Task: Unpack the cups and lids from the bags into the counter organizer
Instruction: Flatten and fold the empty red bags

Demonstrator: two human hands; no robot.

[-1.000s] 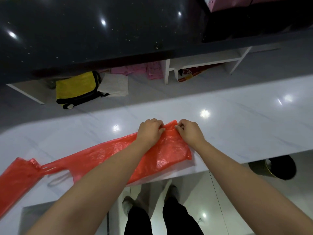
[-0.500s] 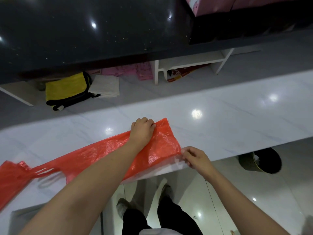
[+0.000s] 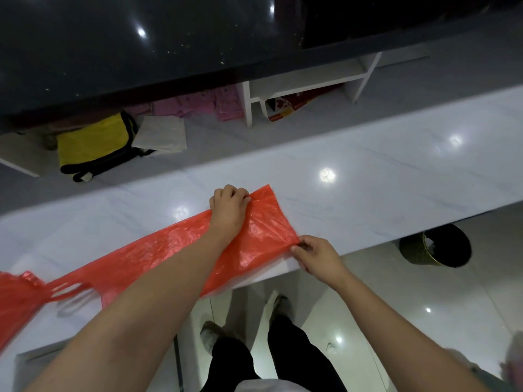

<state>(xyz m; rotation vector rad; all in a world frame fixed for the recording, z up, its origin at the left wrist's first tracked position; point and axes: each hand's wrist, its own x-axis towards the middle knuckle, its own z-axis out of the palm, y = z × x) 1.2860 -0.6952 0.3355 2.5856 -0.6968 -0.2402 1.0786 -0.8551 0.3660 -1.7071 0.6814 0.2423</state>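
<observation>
Now our red bag (image 3: 175,244) lies flat, long axis running left to right along the desk (image 3: 368,188); our left hand (image 3: 229,206) grips its far edge with curled fingers, our right hand (image 3: 317,257) pinches the near-right corner.

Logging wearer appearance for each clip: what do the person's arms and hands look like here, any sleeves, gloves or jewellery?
Both forearms are bare up to the frame edge, with no sleeves showing. The left hand and right hand wear no gloves, and no rings, watch or wristband are visible.
</observation>
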